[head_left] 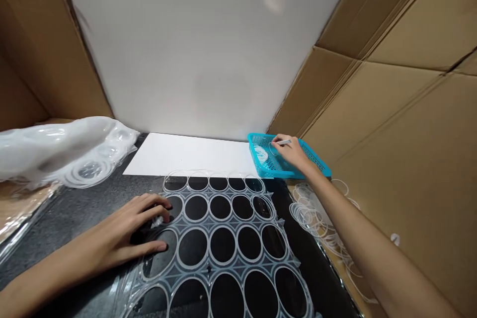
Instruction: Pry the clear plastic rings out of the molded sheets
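Closest to the camera is a clear plastic sheet (223,222) with rows of round outlines, near middle. Left hand (137,216) rests on its left edge, fingers loosely spread. Right hand (293,150) is far right over a teal basket (286,175), gripping a white pen-like tool (283,142), maybe a thin ring too, hard to tell.

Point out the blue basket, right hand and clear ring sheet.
Blue basket (283,174): head view, on its near rim.
Right hand (293,151): head view, middle of the hand.
Clear ring sheet (208,224): head view, on the web between rings.
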The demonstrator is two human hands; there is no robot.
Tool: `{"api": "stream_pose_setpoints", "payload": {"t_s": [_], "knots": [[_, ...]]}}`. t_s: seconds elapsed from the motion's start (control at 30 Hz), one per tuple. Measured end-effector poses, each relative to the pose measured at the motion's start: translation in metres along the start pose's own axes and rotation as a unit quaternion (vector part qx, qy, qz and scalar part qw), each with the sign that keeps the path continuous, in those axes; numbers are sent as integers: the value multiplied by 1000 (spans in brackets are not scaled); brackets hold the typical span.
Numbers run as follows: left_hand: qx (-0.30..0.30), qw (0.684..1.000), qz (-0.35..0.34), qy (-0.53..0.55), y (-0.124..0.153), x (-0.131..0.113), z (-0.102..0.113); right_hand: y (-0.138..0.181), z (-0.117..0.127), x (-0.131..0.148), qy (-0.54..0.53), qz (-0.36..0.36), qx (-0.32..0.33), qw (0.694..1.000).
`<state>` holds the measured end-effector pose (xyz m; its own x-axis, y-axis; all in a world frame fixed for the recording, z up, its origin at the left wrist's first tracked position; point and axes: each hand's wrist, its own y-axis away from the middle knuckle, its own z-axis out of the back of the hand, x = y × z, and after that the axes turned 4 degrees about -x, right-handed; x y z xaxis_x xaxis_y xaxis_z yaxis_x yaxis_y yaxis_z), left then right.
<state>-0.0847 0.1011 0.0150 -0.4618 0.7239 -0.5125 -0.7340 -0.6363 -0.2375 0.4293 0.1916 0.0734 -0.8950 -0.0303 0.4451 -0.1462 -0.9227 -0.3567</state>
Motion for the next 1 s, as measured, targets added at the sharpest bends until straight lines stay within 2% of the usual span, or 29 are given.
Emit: {"api": "stream_pose_setpoints", "payload": {"t_s": [0.17, 0.33, 0.43, 0.53, 0.6, 0.67, 0.73, 0.8, 1.0], "knots": [[-8, 1000, 23, 17, 1, -5, -2, 4, -13, 25, -40, 26, 54, 997], [2, 1000, 20, 23, -1, -12, 3, 18, 1, 55, -104, 15, -13, 994], [-4, 999, 36, 30, -2, -14, 7, 46, 2, 91, -154, 22, -29, 987], [-21, 998, 46, 40, -2, -13, 9, 93, -12, 138, -192, 59, 21, 979], [-20, 998, 42, 41, -1, -15, 9, 125, -24, 164, -215, 94, 98, 967], [-17, 999, 28, 36, -1, -18, 8, 149, -34, 177, -226, 122, 168, 952], [-17, 999, 0, 27, -2, -23, 4, 160, -40, 177, -220, 131, 204, 945], [-12, 999, -36, 19, -3, -28, -3, 162, -40, 165, -207, 117, 205, 949], [-3, 996, -94, 7, -1, -29, -23, 164, -8, 103, -189, 24, 127, 973]]}}
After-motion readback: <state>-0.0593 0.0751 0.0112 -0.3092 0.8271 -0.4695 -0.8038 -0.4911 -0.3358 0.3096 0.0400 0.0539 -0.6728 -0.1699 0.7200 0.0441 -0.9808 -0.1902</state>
